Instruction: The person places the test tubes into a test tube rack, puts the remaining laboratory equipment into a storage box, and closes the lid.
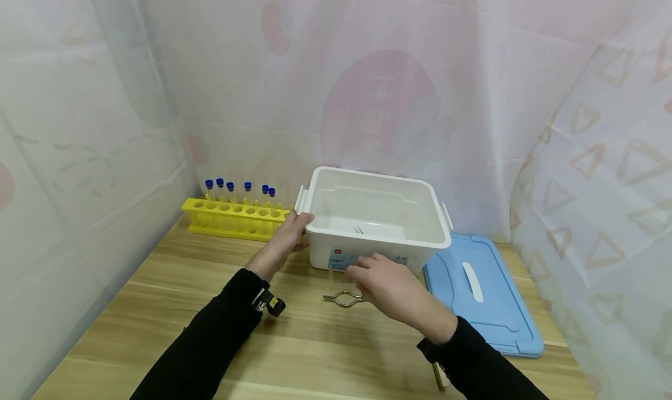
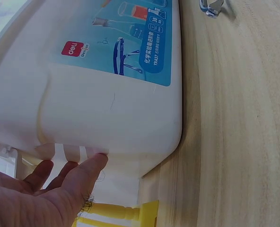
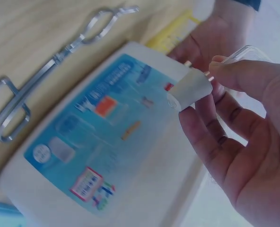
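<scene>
My left hand [image 1: 286, 237] touches the left end of a white plastic box [image 1: 378, 245] near its front corner, fingertips against the wall. In front of the box, my right hand [image 1: 385, 286] pinches a small white stopper [image 3: 189, 92] with short thin tubes sticking out of one end. A bent clear tube [image 3: 246, 53] shows beside the thumb; whether it joins the stopper is hidden. Metal crucible tongs [image 1: 343, 298] lie on the table just left of the right hand, which covers part of them. Thin dark prongs [image 1: 359, 230] show inside the box.
A yellow rack [image 1: 231, 233] holding several blue-capped test tubes stands behind the left hand. At the right, a blue lid [image 1: 501, 295] with a white handle lies flat on the wooden table [image 1: 294, 353]. A small wooden piece [image 1: 441, 376] is partly under the right sleeve. Cloth walls surround the table.
</scene>
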The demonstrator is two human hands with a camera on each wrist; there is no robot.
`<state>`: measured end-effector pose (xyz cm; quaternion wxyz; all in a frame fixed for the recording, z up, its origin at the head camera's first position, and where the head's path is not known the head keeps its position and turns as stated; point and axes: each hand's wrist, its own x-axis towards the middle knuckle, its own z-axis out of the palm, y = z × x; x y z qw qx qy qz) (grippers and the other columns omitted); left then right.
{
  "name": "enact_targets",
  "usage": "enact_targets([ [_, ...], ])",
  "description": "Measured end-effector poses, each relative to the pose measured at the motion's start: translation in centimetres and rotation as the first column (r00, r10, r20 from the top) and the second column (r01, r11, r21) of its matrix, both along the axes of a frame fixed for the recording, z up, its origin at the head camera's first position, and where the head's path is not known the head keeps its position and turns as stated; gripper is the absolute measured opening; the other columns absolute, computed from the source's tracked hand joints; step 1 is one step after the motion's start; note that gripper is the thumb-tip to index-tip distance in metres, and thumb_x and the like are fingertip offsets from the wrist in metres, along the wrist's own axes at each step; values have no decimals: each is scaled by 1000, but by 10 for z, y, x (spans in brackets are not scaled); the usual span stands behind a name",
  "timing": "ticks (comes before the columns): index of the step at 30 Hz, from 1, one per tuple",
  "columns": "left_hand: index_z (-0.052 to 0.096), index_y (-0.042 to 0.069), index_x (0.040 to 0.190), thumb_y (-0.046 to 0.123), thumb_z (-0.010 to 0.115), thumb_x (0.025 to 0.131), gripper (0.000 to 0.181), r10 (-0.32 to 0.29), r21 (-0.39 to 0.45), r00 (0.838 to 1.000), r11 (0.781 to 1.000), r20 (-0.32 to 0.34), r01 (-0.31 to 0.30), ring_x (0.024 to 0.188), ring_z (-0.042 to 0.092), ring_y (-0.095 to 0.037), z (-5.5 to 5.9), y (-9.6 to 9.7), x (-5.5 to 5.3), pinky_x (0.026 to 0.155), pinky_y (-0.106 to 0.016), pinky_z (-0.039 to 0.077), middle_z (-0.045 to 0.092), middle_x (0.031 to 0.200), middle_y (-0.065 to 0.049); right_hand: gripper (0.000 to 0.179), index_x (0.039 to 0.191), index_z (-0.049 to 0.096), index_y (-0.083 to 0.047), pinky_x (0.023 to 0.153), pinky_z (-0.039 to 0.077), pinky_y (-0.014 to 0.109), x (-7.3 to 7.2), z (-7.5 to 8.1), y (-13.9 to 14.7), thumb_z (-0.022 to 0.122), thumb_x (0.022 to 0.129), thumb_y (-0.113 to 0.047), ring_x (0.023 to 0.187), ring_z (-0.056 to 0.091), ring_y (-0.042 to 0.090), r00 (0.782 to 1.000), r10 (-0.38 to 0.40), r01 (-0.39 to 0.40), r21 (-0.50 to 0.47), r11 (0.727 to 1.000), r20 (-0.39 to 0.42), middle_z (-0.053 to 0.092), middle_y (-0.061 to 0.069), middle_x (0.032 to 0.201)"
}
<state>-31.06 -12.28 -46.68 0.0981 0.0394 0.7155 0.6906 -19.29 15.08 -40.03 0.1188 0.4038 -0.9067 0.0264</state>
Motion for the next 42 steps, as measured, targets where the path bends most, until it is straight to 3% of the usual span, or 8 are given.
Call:
enact_targets([
  [12,20,15,187,46,46,119,79,-3,0,1000,1000,2,3,174,38,-53,-1,-2,0,137,-82,37,35,187,-27,20,120,82,-21,80,67,33,-12,34,6,85,106,-7,101,76,22,998,-32,27,-81,996,-58,83,-3,114],
  [19,21,15,187,46,47,118,79,2,-6,1000,1000,5,-2,174,39,-52,1,-1,0,137,-82,38,36,187,-25,19,122,83,-16,97,69,44,-20,47,9,79,109,-3,103,77,27,998,-40,30,-170,985,-55,83,1,116],
  [27,22,13,186,47,47,118,80,4,5,1000,1000,9,-4,174,39,-51,1,-1,-1,138,-81,38,36,187,-26,19,129,79,-11,98,68,46,-33,59,11,76,111,-3,107,76,31,995,-71,57,-195,979,-66,82,7,120],
  [42,20,15,187,46,47,118,80,12,-10,1000,1000,14,-12,174,40,-51,2,0,-1,137,-81,40,36,188,-25,24,143,70,-9,101,64,52,-61,67,9,61,121,-10,117,73,36,982,-182,190,-193,963,58,79,14,130],
])
